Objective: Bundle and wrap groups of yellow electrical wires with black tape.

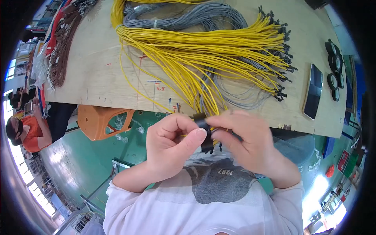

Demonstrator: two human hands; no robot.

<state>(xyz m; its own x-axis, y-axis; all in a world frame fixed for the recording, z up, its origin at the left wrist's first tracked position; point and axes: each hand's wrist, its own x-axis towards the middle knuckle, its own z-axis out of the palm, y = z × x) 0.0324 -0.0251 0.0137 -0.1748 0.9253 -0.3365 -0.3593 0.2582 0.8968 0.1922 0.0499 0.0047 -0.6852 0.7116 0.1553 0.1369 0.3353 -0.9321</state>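
Observation:
In front of my chest, my left hand (170,143) is closed, its thumb pressed on black tape (206,145) beside the cable ends. Whether that tape is a roll or a wrap around the cables, I cannot tell. My right hand (250,143), partly smeared by motion, pinches at the tape's right side. Yellow cables (188,84) and a few grey ones run from the table down to my hands, partly hidden behind the fingers. Small black ends stick out below the tape.
The wooden table (102,78) holds the rest of the yellow bundle, black connectors (284,58) and coiled grey cables (196,15). At the right lie a phone (313,92) and several black tape rolls (333,81). Brown cables (64,47) lie far left. An orange stool (92,121) stands below; a person in orange (37,135) is at left.

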